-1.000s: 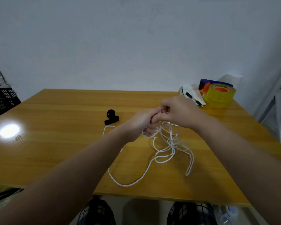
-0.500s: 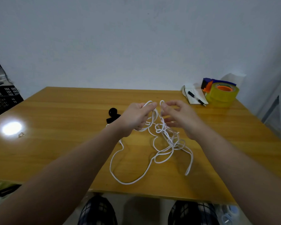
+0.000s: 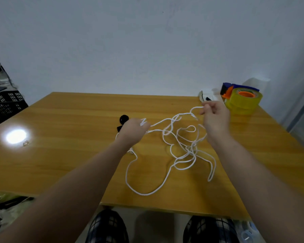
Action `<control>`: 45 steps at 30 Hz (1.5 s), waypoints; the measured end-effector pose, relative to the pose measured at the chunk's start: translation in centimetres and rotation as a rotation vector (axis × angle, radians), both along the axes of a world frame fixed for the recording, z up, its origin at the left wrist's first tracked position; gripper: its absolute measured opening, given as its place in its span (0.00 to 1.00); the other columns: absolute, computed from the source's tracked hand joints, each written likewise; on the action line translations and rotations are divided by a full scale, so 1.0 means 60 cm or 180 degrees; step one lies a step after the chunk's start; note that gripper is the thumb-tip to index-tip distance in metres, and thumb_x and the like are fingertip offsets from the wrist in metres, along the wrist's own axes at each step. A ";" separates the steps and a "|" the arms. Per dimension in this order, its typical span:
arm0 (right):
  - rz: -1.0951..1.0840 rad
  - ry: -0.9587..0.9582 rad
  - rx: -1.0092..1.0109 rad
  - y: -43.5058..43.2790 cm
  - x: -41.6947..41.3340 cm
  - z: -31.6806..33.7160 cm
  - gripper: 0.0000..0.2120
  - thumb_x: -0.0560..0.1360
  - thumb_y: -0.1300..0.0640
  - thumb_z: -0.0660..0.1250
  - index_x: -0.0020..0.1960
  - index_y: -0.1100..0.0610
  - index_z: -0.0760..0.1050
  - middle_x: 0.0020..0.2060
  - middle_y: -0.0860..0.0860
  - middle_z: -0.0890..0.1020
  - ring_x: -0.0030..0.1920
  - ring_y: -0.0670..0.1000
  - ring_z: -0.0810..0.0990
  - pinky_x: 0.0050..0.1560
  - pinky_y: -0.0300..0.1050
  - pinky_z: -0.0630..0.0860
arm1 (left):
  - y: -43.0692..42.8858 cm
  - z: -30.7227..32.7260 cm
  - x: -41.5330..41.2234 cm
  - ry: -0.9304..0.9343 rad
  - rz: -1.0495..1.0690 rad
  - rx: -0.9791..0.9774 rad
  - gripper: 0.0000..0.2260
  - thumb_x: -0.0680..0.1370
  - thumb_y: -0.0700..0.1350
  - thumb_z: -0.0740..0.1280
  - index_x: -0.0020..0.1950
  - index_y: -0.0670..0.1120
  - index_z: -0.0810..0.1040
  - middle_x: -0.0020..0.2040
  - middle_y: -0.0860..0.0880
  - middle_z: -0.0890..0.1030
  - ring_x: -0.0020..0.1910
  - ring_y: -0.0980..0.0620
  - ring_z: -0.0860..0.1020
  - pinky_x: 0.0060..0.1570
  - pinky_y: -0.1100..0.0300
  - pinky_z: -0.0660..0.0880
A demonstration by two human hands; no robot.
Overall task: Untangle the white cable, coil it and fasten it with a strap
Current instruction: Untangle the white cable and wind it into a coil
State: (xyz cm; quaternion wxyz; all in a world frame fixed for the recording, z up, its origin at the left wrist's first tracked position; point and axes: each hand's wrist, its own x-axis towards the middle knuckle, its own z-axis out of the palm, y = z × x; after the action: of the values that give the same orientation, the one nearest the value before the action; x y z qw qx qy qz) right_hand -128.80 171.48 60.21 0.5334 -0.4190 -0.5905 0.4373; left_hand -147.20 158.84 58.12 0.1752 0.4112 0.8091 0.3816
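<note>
Shows the left forearm (image 3: 88,176) and the right forearm (image 3: 247,172) bare along their whole visible length, rounded and narrowing toward the wrists, ending in the left hand (image 3: 134,129) and the right hand (image 3: 216,118), likewise uncovered. Wears dark trousers (image 3: 102,234) crossed by a check of thin pale lines, seen as two rounded shapes over the left knee (image 3: 107,220) and the right knee (image 3: 211,227), just below the near edge of the table (image 3: 60,163).
</note>
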 end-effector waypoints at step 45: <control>0.1369 -0.1951 0.0798 0.020 0.035 -0.057 0.20 0.78 0.47 0.60 0.30 0.53 0.65 0.25 0.47 0.67 0.28 0.48 0.66 0.35 0.45 0.63 | -0.001 0.080 0.057 -0.3032 -0.0452 0.1239 0.19 0.82 0.50 0.58 0.32 0.47 0.62 0.25 0.51 0.65 0.22 0.54 0.64 0.20 0.66 0.62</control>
State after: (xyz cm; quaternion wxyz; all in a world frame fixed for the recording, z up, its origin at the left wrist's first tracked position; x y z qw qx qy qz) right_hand -126.68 172.68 56.81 0.2756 -0.3285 -0.8456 0.3181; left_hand -143.76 158.80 62.95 0.4698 0.2708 0.5238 0.6570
